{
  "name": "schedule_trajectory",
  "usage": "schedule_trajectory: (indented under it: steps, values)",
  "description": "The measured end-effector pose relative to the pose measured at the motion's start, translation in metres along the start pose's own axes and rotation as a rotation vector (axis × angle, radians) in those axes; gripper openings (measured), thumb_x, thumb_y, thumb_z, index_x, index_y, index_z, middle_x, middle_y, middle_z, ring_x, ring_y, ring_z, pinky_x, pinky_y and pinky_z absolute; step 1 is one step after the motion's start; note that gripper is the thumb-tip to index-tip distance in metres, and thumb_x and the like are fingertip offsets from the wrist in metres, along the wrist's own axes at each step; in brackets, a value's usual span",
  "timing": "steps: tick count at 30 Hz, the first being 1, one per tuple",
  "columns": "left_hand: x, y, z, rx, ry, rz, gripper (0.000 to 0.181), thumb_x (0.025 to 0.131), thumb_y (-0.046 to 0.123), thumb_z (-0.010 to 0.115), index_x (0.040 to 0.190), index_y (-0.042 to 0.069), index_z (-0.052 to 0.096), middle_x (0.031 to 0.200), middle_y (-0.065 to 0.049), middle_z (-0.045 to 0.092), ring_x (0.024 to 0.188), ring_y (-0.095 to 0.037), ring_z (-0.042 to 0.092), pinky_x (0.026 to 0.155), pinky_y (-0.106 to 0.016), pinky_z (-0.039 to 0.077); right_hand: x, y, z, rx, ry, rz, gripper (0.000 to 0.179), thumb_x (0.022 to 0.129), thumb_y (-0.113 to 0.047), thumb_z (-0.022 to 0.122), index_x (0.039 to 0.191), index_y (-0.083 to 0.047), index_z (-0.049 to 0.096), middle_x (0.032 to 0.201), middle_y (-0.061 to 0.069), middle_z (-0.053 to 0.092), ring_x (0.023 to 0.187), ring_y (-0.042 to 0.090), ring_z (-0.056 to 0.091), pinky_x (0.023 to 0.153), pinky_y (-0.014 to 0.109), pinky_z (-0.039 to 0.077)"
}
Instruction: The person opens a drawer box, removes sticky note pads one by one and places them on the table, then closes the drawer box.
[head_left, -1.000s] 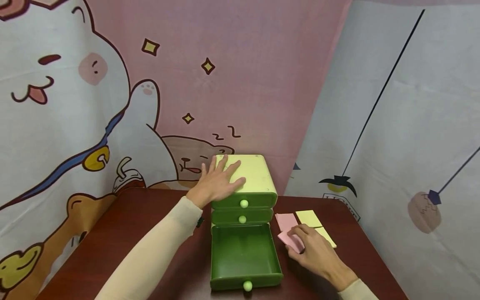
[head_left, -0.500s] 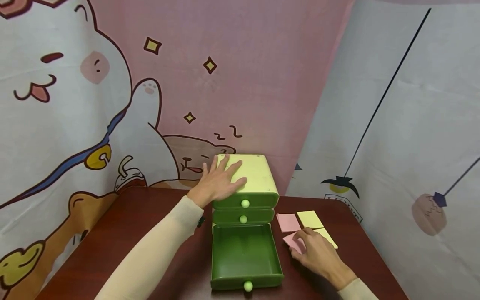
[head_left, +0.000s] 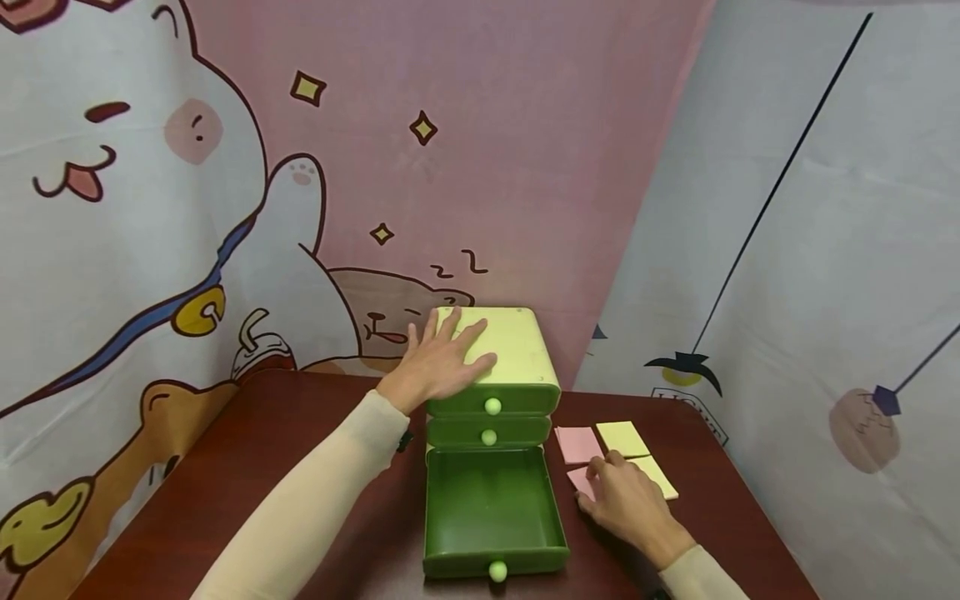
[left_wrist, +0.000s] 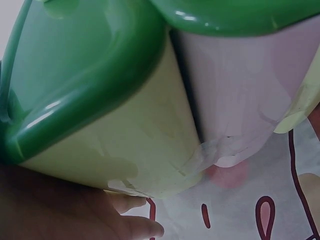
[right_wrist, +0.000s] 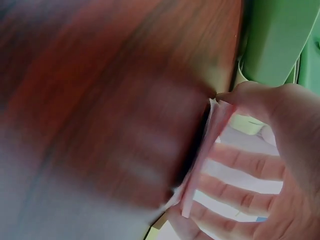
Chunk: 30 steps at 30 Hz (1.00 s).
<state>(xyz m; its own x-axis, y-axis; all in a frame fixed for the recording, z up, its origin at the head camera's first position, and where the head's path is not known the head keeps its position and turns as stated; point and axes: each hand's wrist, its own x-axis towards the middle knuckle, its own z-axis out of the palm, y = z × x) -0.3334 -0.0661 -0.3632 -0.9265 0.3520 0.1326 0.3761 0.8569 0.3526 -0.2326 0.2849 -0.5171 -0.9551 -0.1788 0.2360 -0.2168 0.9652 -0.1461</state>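
My left hand [head_left: 435, 362] rests with spread fingers on the pale yellow top of a small green drawer cabinet [head_left: 517, 350]. Its bottom drawer [head_left: 491, 500] is pulled out and shows a bare green inside. To the right of that drawer, my right hand [head_left: 630, 504] has its thumb and fingers at the edges of a pink sticky-note pad [head_left: 579, 478], low at the tabletop. Seen from the right wrist, the pad [right_wrist: 207, 155] lies between thumb and fingers; in the head view the hand hides most of it.
Just beyond the held pad lies another pink sticky-note pad [head_left: 577, 446]. Two yellow pads [head_left: 621, 438] lie to the right, one behind the other. All are on a dark red-brown table [head_left: 330, 467]. A cartoon-printed cloth [head_left: 525, 167] hangs behind the table.
The right hand has brought its pink pad slightly right and toward me, away from the pink pad behind, and it sits lower and flatter. The left hand stays on the cabinet.
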Motion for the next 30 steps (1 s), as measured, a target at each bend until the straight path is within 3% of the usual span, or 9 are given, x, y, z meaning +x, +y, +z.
schedule_trajectory:
  steps: [18, 24, 30]
  values:
    - [0.0001, 0.0011, -0.0007, -0.006, -0.003, -0.003, 0.082, 0.116, 0.078, 0.036, 0.187, 0.040, 0.027, 0.199, -0.012, 0.005, 0.184, -0.051, -0.005, 0.143, -0.082, -0.006, -0.0014, -0.0004, -0.0042, -0.050, -0.043, 0.034, 0.037, 0.093, -0.050, 0.097, 0.101, -0.017, 0.081, 0.097, 0.007, 0.071, 0.071, 0.021, 0.066, 0.055, 0.043, 0.054]
    - [0.0000, 0.0006, -0.0015, 0.001, -0.002, 0.000, 0.082, 0.116, 0.078, 0.035, 0.187, 0.039, 0.026, 0.199, -0.012, 0.006, 0.184, -0.051, -0.003, 0.143, -0.082, -0.005, -0.0051, -0.0005, -0.0060, -0.033, 0.006, 0.011, 0.033, 0.094, -0.046, 0.096, 0.105, -0.018, 0.083, 0.104, 0.008, 0.074, 0.073, 0.024, 0.071, 0.057, 0.046, 0.058]
    - [-0.0006, -0.0007, -0.0009, 0.011, -0.002, -0.001, 0.082, 0.115, 0.079, 0.034, 0.187, 0.040, 0.026, 0.199, -0.012, 0.006, 0.184, -0.051, -0.003, 0.143, -0.082, -0.003, -0.0090, -0.0036, -0.0091, 0.007, 0.127, -0.036, 0.036, 0.092, -0.039, 0.097, 0.116, -0.014, 0.086, 0.114, 0.009, 0.078, 0.077, 0.025, 0.075, 0.060, 0.048, 0.062]
